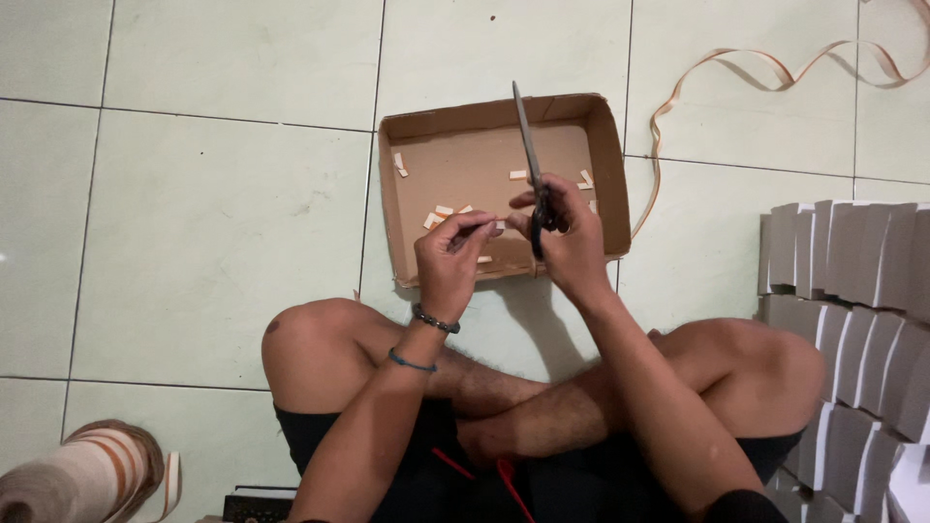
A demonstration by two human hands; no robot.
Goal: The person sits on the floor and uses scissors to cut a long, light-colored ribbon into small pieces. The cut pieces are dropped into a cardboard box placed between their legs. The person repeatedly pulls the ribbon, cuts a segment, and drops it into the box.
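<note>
Crossed legs [542,387] below; left hand [453,254] grip pinches a strip, right hand [572,232] grip clasps scissors [531,165].

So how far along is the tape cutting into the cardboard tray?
Done: about ten cut pieces lie in the cardboard tray. In hand: right hand holds scissors, left hand pinches a small piece. Left: a long loose strip and a roll remain uncut.
</note>
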